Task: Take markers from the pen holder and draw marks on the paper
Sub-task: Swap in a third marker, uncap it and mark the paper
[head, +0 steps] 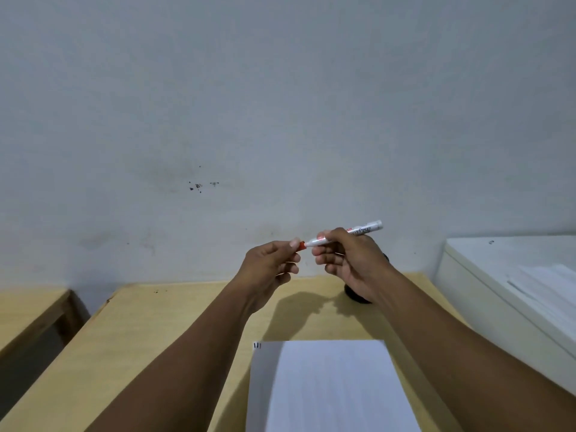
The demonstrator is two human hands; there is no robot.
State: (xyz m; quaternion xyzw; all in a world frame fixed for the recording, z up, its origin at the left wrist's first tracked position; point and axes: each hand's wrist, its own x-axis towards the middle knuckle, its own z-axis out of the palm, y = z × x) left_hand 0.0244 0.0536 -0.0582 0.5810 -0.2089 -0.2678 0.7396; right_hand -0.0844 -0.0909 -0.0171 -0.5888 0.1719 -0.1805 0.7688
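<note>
My right hand point(349, 260) grips a white marker point(364, 230) by its barrel, held level above the wooden table point(174, 325). My left hand point(271, 263) pinches the marker's red cap point(301, 245) at the barrel's left end. A white sheet of paper point(330, 388) lies on the table below my arms, with a few small dark marks point(257, 345) at its top left corner. The black pen holder point(355, 296) stands behind my right hand, mostly hidden by it.
A pale wall point(280, 104) rises right behind the table. A white cabinet or box point(498, 275) with stacked papers stands at the right edge. Another wooden surface point(28, 310) sits to the left, across a gap.
</note>
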